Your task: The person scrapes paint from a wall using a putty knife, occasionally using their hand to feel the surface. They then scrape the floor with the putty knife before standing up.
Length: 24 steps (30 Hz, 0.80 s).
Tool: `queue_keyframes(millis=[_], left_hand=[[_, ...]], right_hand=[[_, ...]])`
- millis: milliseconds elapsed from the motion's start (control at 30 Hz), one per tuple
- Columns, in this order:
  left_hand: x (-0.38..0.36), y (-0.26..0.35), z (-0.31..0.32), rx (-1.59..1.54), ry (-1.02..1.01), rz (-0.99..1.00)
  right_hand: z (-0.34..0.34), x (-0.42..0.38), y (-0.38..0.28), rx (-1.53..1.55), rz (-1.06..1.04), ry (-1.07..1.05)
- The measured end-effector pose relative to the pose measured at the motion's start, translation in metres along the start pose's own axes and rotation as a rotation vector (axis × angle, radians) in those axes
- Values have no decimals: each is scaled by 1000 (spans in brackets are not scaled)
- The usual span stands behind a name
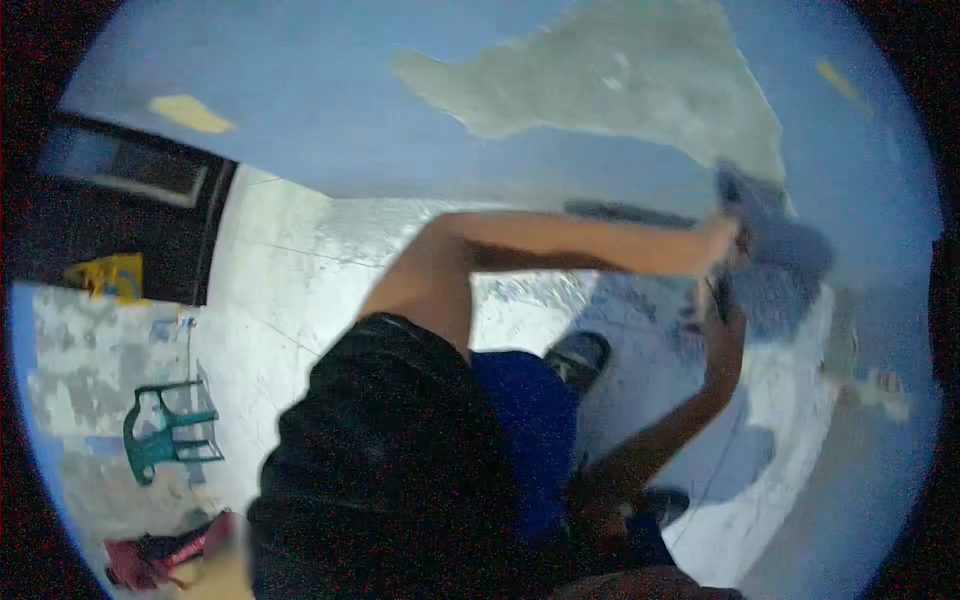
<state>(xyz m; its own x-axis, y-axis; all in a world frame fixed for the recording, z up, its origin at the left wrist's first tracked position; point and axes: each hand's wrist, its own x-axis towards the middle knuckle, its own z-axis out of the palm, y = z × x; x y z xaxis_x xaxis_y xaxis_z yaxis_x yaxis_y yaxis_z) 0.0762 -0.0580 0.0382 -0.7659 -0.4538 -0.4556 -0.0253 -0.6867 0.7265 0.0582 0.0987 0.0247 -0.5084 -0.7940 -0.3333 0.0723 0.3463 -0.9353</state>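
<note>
Nearest, beyond a dark shirt [400,460] and blue shorts [525,410], the right hand [728,328] closed around a dark, blurred tool [721,292] at the right by the wall, while the left hand [716,246] was just beside it, its grip too smeared to tell. Left of the outstretched arms, pale floor [280,300] lay open up to its far edge against the blue wall [400,160], whose grey patch [620,85] had a ragged border. Farther left, a green chair [160,440] and a dark doorway [110,210] edged that room for moving.
</note>
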Motion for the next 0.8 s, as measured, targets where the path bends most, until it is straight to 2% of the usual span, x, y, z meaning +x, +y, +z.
queue_keyframes(millis=[33, 100, 133, 167, 200, 300, 333, 400, 500, 567, 600, 633, 700, 767, 800], left_hand=[[-1, 0, 3, -38, 2, -28], [-6, 1, 16, -83, 4, -98], [-12, 1, 23, -61, 4, -136], [-14, 1, 32, -11, -5, -169], [-17, 1, 38, 68, -22, -193], [4, 0, 31, 431, -79, -224], [-10, 12, 44, 588, -119, -232], [-29, 29, 64, 893, -170, -268], [-58, 46, 87, 1382, -413, -169], [-88, 41, 99, 1587, -591, -1], [-121, 44, 126, 1655, -772, -28], [-147, 42, 142, 1686, -941, -3], [-173, 34, 160, 1738, -1106, 92], [-173, 18, 157, 1811, -1142, 171], [-165, 11, 155, 1852, -1129, 200]], right_hand=[[-11, 3, 5, -40, 54, 1], [-8, -9, 3, 41, -93, 232], [-10, -18, -11, 141, -23, 250], [-16, -19, -5, 2, 0, 221], [-9, -16, 15, 101, -75, 343], [-7, -21, 14, 325, -131, 383], [-9, -24, 12, 398, -158, 378], [-18, -25, 16, 432, -100, 492], [-49, -26, 35, 551, -30, 576], [-67, -27, 57, 603, -18, 590], [-79, -24, 69, 616, -36, 599], [-92, -10, 89, 355, -364, 735], [-97, 3, 118, 241, -501, 783], [-105, -18, 81, 529, -84, 606], [-99, -16, 83, 512, -73, 589]])
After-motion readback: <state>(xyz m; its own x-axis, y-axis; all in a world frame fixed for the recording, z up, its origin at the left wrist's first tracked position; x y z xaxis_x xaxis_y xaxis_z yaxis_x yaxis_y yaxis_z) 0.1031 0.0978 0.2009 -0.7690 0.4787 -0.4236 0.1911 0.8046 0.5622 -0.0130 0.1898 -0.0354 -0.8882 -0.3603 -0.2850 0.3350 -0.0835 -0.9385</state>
